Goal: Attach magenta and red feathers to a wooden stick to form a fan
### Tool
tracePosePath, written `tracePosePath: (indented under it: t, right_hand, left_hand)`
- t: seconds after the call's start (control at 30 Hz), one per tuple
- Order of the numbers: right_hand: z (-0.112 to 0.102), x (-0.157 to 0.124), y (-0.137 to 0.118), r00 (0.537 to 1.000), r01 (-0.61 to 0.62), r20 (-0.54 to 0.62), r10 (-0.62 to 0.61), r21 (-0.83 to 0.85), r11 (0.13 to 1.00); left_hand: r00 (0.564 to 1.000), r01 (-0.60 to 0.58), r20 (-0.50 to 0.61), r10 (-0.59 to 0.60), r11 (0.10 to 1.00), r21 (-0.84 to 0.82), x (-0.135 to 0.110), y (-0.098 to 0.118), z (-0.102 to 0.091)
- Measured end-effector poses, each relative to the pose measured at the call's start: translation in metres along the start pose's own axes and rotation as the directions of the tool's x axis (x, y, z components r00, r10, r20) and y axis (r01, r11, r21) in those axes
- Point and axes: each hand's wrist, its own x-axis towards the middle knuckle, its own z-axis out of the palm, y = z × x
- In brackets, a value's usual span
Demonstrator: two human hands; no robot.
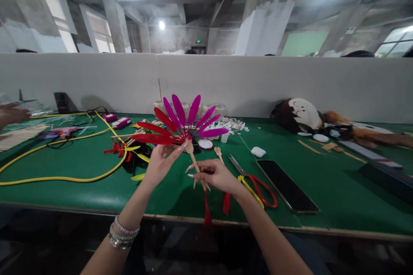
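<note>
A feather fan (190,144) is held up over the green table, its purple and red feathers spread from a pale wooden handle. My left hand (162,159) grips it at the base of the feathers, on the red side. Lower down, my right hand (214,174) has its fingers closed round the handle. A red tassel (207,210) hangs from the handle's bottom end. Behind my right hand lies a second wooden handle (218,152), partly hidden, with another red tassel (226,203) showing below. Scissors (254,184) with red and yellow grips rest to the right.
A black phone (287,187) and a white case (258,151) lie right of the scissors. A yellow cable (61,179) loops across the left, near a pink glue gun (64,132). A doll (301,114) lies at the back right. Another person's hand (13,114) shows far left.
</note>
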Motion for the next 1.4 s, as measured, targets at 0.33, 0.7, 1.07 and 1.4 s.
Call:
tracePosePath:
  t: [0.33,0.7,1.07,1.4]
  right_hand:
    - [0.001,-0.001,0.001,1.000,0.014,0.003,-0.014,0.018,1.000]
    - [-0.001,-0.001,0.002,0.999,0.034,0.006,-0.034,0.019,0.999]
    - [-0.003,-0.002,0.001,0.999,0.043,0.021,-0.043,0.036,0.998]
    - [-0.003,-0.002,0.001,0.999,0.043,0.014,-0.044,0.048,0.998]
  left_hand:
    - [0.964,-0.112,-0.214,0.159,0.970,0.216,-0.004,0.016,-0.016]
    - [0.942,-0.179,-0.226,0.250,0.939,0.293,-0.007,0.024,-0.016]
    - [0.950,-0.194,-0.189,0.250,0.942,0.274,-0.008,0.020,-0.019]
    - [0.956,-0.188,-0.167,0.241,0.940,0.284,-0.008,0.019,-0.021]
